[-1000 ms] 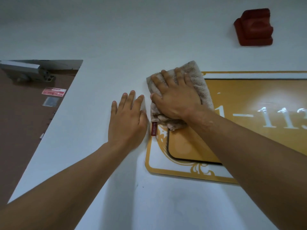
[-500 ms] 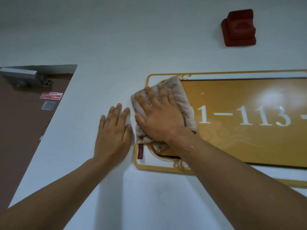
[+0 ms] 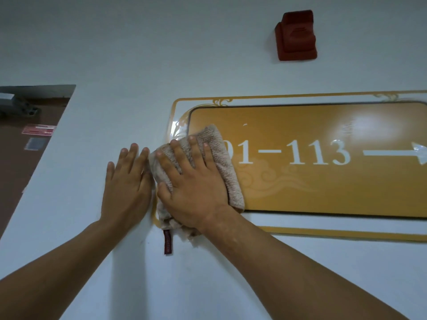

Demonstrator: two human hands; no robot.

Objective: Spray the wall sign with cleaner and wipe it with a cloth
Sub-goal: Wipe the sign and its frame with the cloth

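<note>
- Right now our right hand (image 3: pixel 194 188) lies flat with fingers spread, pressing the cloth (image 3: pixel 221 162) against the left end of the wall sign (image 3: pixel 323 188); nothing is gripped, the palm simply pins it.
- Our left hand (image 3: pixel 126 188) is also open and flat, holding nothing, braced on the bare wall (image 3: pixel 115 54) just at nine o'clock of the cloth, its index finger touching the cloth's edge.
- We judge the cloth soft, light and limp: a folded terry piece that will bunch or slide unless the whole palm stays on it. Its free flap shows at two o'clock of our right hand, and a small dark red tag (image 3: pixel 168 241) hangs below at six o'clock.
- We judge the sign stiff, glossy and probably slick; glare shows toward its right. It is fixed to the wall, so we press on it and do not hold it.
- From the cloth, white numerals and an arrow run toward three o'clock.
- Count: two hands, one cloth, one sign, one tag. No spray bottle is in view.
- Farther out, one red wall fixture (image 3: pixel 295 35) sits at one o'clock, and one brown door (image 3: pixel 25 158) with a red label (image 3: pixel 38 129) at nine o'clock.
</note>
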